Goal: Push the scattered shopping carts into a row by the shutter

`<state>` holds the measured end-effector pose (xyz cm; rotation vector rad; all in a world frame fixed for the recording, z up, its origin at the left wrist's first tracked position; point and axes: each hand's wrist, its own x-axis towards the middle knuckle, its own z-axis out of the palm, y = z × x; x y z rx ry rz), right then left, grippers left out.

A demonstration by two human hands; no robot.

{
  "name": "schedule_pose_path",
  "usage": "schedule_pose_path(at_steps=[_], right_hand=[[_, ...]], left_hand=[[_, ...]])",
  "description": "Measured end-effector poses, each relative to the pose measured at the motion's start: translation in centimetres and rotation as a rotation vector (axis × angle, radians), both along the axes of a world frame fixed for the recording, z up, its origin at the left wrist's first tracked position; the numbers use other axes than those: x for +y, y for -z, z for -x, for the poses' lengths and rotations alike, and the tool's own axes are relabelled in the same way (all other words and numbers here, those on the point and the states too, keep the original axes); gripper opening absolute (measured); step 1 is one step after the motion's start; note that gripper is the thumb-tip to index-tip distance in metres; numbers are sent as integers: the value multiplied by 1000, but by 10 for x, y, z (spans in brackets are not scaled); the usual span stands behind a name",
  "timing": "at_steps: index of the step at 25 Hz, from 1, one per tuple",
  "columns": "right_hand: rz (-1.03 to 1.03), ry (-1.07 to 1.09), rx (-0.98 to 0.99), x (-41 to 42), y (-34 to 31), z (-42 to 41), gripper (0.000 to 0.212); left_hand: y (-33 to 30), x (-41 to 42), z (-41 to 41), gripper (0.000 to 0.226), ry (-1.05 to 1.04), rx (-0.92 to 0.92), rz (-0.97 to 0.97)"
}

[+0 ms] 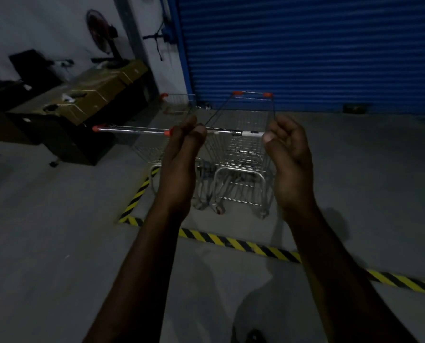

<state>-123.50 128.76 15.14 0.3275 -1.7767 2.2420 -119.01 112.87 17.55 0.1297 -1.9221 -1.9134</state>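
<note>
Two wire shopping carts stand side by side facing the blue shutter (pixel 305 50). The right cart (pixel 246 147) has its metal handle (pixel 231 131) running between my two hands. My left hand (pixel 184 147) curls around the handle's left end, and my right hand (pixel 289 144) curls around its right end, both loosely, palms turned inward. The left cart (pixel 154 147) sits close beside it, its orange-capped handle (pixel 132 130) sticking out to the left, untouched. The carts' wheels rest inside the taped floor area.
Yellow-black hazard tape (pixel 231 241) marks a bay on the grey floor. Cardboard boxes (pixel 95 92) and dark furniture line the left wall, with a fan (pixel 100 28) on top. A small dark object (pixel 355 107) lies at the shutter's foot.
</note>
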Motion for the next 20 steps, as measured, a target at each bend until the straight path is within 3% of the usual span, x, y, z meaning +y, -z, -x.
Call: schedule_pose_path(at_steps=[2, 17, 20], right_hand=[[20, -25, 21, 4, -7, -39, 49], [13, -247, 98, 5, -26, -413, 54], [-8, -306, 117, 23, -32, -472, 54]], left_hand=[[-7, 4, -45, 56, -5, 32, 30], [-19, 18, -453, 80, -217, 70, -25], [-28, 42, -521, 71, -282, 91, -24]])
